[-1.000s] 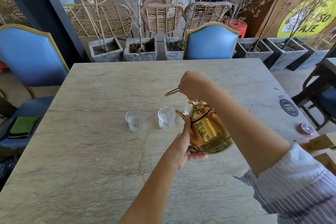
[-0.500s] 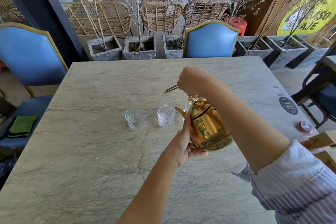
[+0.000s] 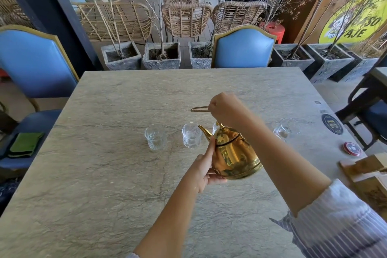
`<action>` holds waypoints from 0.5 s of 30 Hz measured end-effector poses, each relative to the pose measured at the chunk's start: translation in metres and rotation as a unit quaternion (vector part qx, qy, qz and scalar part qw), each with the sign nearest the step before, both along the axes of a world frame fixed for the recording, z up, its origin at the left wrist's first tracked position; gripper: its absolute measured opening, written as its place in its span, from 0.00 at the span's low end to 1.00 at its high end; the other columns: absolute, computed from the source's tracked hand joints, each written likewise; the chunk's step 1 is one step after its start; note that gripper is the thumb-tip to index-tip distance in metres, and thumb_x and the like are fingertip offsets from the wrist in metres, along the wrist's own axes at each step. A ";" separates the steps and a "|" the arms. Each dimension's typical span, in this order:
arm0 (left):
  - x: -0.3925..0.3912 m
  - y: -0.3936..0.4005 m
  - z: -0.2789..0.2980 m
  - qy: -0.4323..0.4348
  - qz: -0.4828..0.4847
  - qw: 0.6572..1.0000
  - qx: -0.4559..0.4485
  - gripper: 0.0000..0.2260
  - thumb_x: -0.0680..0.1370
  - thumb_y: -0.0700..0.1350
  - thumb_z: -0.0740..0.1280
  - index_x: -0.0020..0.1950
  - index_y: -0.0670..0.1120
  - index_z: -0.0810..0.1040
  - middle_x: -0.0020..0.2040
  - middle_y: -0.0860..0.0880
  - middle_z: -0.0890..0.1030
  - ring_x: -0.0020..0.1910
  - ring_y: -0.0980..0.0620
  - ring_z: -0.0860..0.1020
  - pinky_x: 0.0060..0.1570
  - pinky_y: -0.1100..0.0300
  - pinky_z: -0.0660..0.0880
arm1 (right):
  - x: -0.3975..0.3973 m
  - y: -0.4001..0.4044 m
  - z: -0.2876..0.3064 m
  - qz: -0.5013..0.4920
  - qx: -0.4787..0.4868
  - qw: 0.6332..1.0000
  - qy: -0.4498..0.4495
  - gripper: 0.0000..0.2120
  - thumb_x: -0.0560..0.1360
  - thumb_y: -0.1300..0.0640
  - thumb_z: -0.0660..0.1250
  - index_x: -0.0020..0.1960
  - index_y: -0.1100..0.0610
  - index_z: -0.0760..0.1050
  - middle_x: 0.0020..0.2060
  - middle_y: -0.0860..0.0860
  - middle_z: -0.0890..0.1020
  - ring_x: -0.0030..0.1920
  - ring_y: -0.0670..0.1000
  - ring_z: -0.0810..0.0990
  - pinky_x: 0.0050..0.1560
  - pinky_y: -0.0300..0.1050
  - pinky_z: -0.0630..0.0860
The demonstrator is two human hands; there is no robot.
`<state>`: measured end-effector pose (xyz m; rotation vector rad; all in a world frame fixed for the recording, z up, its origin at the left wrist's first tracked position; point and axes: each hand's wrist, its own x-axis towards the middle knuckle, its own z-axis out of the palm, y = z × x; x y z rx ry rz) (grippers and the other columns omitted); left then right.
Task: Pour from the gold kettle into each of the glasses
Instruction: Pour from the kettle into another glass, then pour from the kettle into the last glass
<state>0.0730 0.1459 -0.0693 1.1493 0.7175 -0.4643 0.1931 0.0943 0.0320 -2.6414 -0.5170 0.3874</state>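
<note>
Obs., reading left to right with the gold kettle [image 3: 234,155] as landmark. Well left of it: a small cut-pattern clear glass [image 3: 155,140], upright on the stone-grey veined surface [image 3: 88,174]. Just left of the spout tip: a second glass [image 3: 191,135], same pattern, rim close under the spout. Left hand [image 3: 206,170] cups the kettle's lower left flank, fingers spread under the belly, forefinger laid up the side. Kettle itself: polished, bulbous, held off the surface and tipped spout-left. Right hand [image 3: 225,109] above it, fisted round the thin wire handle. A third glass peeks behind the kettle neck, mostly hidden. Right of the kettle, beyond the forearm: a smoother clear glass [image 3: 288,129]. Judgement: metal body slick and probably weighty if full; the handle plus an underside support seems the safest hold. Glasses light, fragile, easily knocked by the spout.
</note>
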 end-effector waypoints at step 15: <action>-0.004 0.036 -0.004 -0.015 0.054 0.997 0.049 0.51 0.51 0.76 0.73 0.63 0.41 0.76 0.53 0.41 0.85 0.48 0.45 0.86 0.41 0.44 0.85 | -0.021 -0.006 -0.005 -0.029 0.116 0.993 -0.021 0.18 0.79 0.58 0.57 0.47 0.71 0.78 0.30 0.57 0.78 0.26 0.53 0.72 0.28 0.42 0.67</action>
